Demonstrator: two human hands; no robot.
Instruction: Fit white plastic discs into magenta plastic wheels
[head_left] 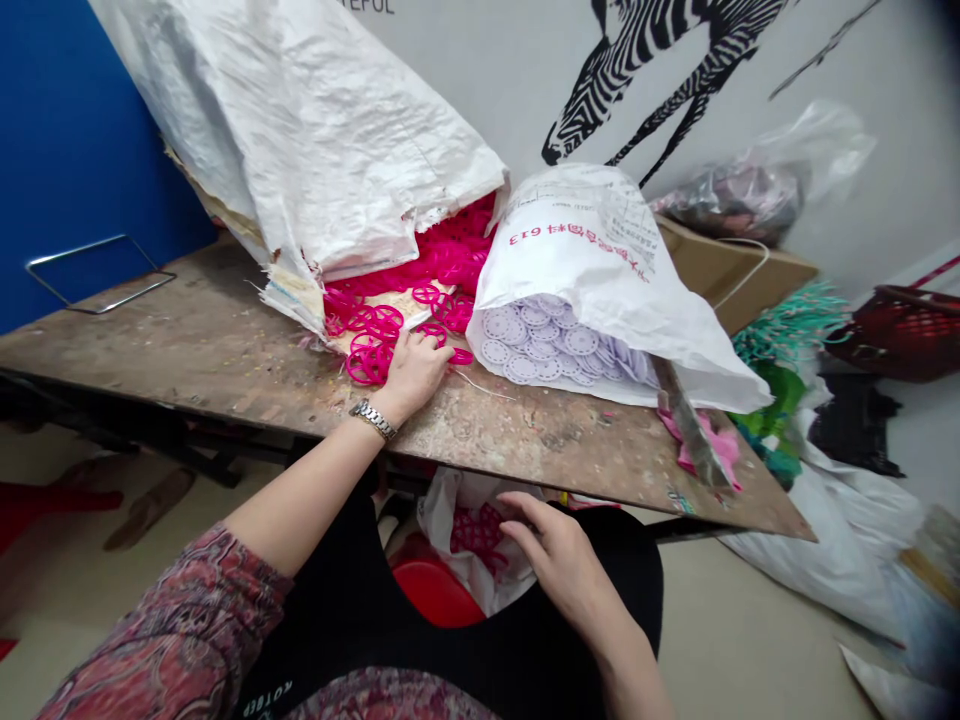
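Left hand (416,370) at pink wheels (371,355), 11 o'clock on the desk (525,430); its grip: can't tell (fingertips hidden). Right hand (559,550), 5 o'clock, grip spread, near white bag (514,592), 6 o'clock. Step looks like picking among wheels; next move calls for a clean pinch.

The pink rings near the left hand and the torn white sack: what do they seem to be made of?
Pink rings: probably moulded plastic, smooth and slightly shiny; thin spokes and even colour suggest it. Torn white sack: likely woven plastic, creased and faintly glossy; frayed strands at its edge suggest weave.
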